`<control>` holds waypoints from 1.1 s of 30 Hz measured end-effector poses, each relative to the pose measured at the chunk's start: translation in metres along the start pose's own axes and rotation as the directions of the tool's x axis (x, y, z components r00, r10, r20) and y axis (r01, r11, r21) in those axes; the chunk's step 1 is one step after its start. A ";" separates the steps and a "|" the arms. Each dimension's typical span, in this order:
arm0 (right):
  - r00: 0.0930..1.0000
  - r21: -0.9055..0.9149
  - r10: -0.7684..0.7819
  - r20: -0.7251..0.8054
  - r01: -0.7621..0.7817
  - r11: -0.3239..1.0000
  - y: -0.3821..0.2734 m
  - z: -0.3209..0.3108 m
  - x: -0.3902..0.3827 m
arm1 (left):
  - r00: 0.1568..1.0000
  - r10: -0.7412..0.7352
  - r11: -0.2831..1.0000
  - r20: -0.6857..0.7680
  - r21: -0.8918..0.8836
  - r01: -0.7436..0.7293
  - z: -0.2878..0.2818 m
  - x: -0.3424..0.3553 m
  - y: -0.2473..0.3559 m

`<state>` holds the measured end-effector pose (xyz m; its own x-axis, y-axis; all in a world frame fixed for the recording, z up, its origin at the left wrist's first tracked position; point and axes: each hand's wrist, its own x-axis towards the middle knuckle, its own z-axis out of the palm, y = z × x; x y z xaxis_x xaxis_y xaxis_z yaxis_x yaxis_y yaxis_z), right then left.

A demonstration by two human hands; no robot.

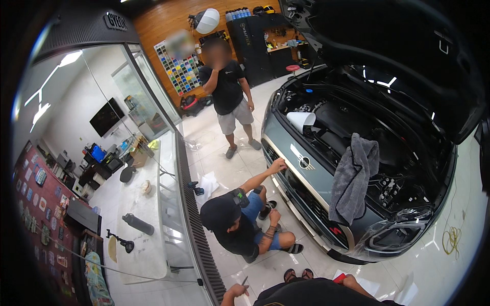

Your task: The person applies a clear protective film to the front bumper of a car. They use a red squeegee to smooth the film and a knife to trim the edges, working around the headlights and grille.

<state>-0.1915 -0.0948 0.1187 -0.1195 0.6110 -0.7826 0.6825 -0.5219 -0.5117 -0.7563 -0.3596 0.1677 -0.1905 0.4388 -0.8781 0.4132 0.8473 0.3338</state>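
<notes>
My left hand [236, 294] is at the lower edge, closed round a slim dark pointed tool [245, 281] whose exact kind I cannot make out. To the right, my right hand [351, 283] grips a small flat red piece [339, 278], partly hidden by the hand and my dark shirt. Both hands are apart from the car [286, 148], a grey-green one with its hood [388, 46] raised. A grey towel [352, 178] drapes over its front edge. Clear film [375, 232] bunches around the near headlight [403, 235].
A crouching person [235, 224] in a cap touches the car's front trim with one hand. Another person [227, 92] stands behind, hand raised to the head. A glass partition [168, 204] runs along the left. White sheets [206, 184] and a yellow hose or cord [451, 240] lie on the floor.
</notes>
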 end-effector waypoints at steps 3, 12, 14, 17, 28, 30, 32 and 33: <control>0.997 -0.307 0.054 -0.055 -0.068 0.949 0.010 -0.025 -0.033 | 0.999 0.049 0.995 0.003 -0.090 -0.049 -0.013 -0.001 0.055; 0.998 -0.350 0.053 -0.030 -0.060 0.935 -0.009 -0.023 -0.037 | 0.997 -0.046 0.991 0.055 -0.120 0.052 0.004 -0.013 0.064; 0.997 -0.250 -0.024 -0.079 0.003 0.968 -0.019 -0.015 -0.029 | 0.991 -0.083 0.985 0.107 -0.142 0.098 0.012 -0.014 0.037; 0.998 -0.155 -0.056 -0.040 0.049 0.987 -0.028 -0.013 -0.013 | 0.982 -0.172 0.962 0.080 -0.200 0.185 0.013 -0.006 0.022; 0.999 -0.210 0.032 0.036 -0.023 0.977 -0.007 -0.014 -0.021 | 0.998 -0.064 0.979 -0.023 -0.197 0.058 0.002 -0.011 0.027; 0.999 -0.276 0.015 0.043 -0.003 0.961 0.006 -0.014 -0.021 | 0.998 -0.052 0.978 -0.021 -0.204 0.047 0.009 -0.011 0.033; 0.994 -0.402 0.090 0.058 -0.059 0.914 0.000 -0.011 -0.029 | 0.999 -0.043 0.981 -0.025 -0.193 0.038 0.015 -0.018 0.038; 0.991 -0.395 0.122 0.058 -0.089 0.914 -0.001 -0.010 -0.031 | 0.999 -0.033 0.984 -0.028 -0.177 0.028 0.016 -0.022 0.041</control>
<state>-0.1818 -0.1070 0.1468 -0.0770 0.5077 -0.8581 0.9195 -0.2967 -0.2580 -0.7212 -0.3391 0.1952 -0.2291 0.4187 -0.8787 0.2439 0.8986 0.3647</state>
